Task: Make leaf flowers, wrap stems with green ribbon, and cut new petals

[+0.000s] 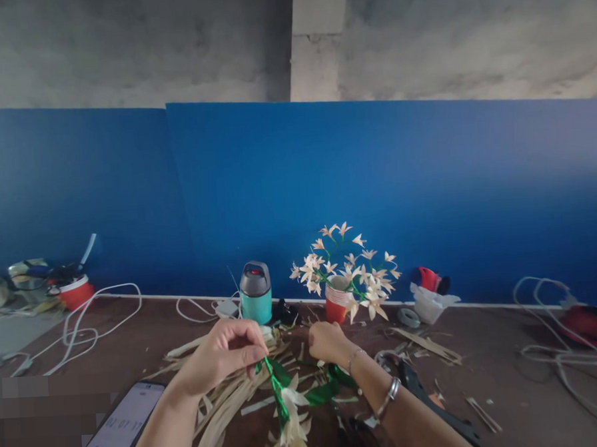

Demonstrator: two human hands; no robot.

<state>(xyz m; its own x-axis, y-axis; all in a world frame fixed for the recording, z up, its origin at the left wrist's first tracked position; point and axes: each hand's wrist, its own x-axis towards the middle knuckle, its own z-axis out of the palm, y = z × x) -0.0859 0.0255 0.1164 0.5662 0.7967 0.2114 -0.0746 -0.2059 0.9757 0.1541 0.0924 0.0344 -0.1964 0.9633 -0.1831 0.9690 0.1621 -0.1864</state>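
Note:
My left hand (224, 356) is closed in a pinch on the top of a green wrapped stem (275, 385) that runs down to cream paper-like flowers (290, 427) near the bottom edge. My right hand (327, 343), wearing bracelets at the wrist, is curled in a fist just right of the stem, above green ribbon (327, 390); what its fingers hold is hidden. Pale dried leaf strips (222, 397) lie under both hands on the brown table (508, 399).
A red cup of finished cream flowers (338, 300) stands behind the hands, a teal bottle (255, 294) to its left. A phone (119, 426) lies at lower left. White cables (83, 325), a tape roll (408, 317), a white cup (427, 303) and black scissors (428, 403) are around. A blue panel (377, 193) backs the table.

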